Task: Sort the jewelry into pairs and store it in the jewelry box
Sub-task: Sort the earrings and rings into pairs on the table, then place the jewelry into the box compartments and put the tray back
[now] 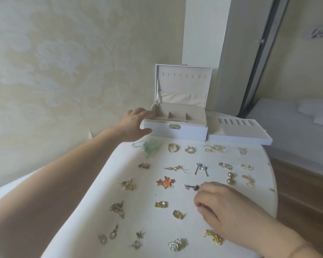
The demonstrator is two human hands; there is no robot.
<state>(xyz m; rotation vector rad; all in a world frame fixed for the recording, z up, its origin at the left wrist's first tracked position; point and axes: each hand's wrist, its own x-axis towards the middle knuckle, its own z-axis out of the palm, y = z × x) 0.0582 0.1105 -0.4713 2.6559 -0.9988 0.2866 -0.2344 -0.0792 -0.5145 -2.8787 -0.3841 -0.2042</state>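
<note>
A: What does the jewelry box (175, 130) look like?

B: White, with a small metal clasp on its front wall. It sits in the upper middle of the frame at the far edge of the white table (149, 194), its lid (183, 84) standing upright. The cream lining shows a row of hooks and a gathered pocket in the lid, and three small compartments visible along the front of the base. One removable tray (239, 134) with ring slots lies just beside it, to its right.

A: And the jewelry?

B: Spread across the table in loose rows, mostly grouped in twos. I count about twenty-two little clusters, though some are too small to tell apart. There is one green piece (149, 148) near the box, one orange leaf pair (165, 182) in the middle, one pair of gold ball earrings (229, 177) to the right, and one pair of white flower earrings (177, 243) at the bottom.

A: The hands?

B: The left hand (136, 123), arm stretched forward from lower left, rests its straight fingers on the box's left wall, thumb spread below. The right hand (229, 207), entering from lower right, has its fingers curled and pinches a dark silver earring (191, 187) at the fingertips, low over the table.
</note>
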